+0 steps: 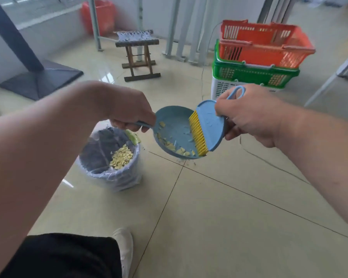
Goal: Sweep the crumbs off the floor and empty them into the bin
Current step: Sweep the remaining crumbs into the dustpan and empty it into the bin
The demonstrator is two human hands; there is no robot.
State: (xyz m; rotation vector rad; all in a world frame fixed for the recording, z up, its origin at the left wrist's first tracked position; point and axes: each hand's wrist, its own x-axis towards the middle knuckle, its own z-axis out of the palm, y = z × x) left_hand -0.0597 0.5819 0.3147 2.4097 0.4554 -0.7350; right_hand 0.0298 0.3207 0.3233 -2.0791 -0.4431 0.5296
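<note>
floor point(219, 207): glossy beige tiles | on it: lined bin point(111, 169) holding crumbs, folding stool point(139, 55), stacked baskets point(257, 63), black stand base point(42, 79), few crumbs point(186, 161)

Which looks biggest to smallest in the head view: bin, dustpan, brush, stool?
1. Bin
2. Dustpan, in the left hand; near enough the bin's size that I won't insist, and it is closer to the camera.
3. Stool and brush, in the right hand: alike; the stool stands much farther off.
</note>
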